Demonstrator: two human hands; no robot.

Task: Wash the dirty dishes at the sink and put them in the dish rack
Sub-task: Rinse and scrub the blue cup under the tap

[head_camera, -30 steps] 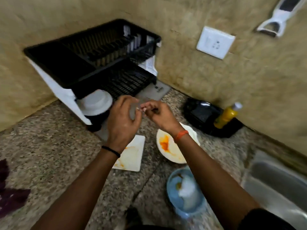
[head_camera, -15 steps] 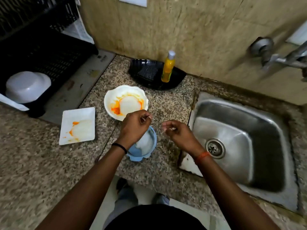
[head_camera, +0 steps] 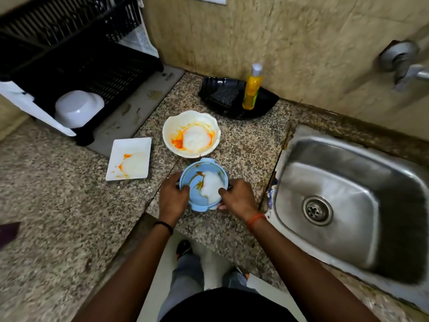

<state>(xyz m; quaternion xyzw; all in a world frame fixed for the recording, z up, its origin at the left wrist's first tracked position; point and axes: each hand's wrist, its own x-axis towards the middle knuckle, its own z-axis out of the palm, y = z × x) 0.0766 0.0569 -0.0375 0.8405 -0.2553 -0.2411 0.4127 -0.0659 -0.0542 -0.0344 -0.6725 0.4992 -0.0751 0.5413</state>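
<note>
Head view: blue bowl (head_camera: 204,182) between both hands; left hand (head_camera: 173,197), right hand (head_camera: 236,198) grip opposite rims.

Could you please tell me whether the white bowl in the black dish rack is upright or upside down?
Upside down: the white plastic bowl shows its flat base upward, and its wider rim faces down on the black dish rack.

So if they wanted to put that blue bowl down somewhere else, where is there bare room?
The sink basin holds nothing. Bare granite counter lies left of and below the square white plate, and between the scalloped white bowl and the sink's rim. It is crowded in the middle: plate, white bowl and blue bowl, gripped by the left hand and right hand.
</note>
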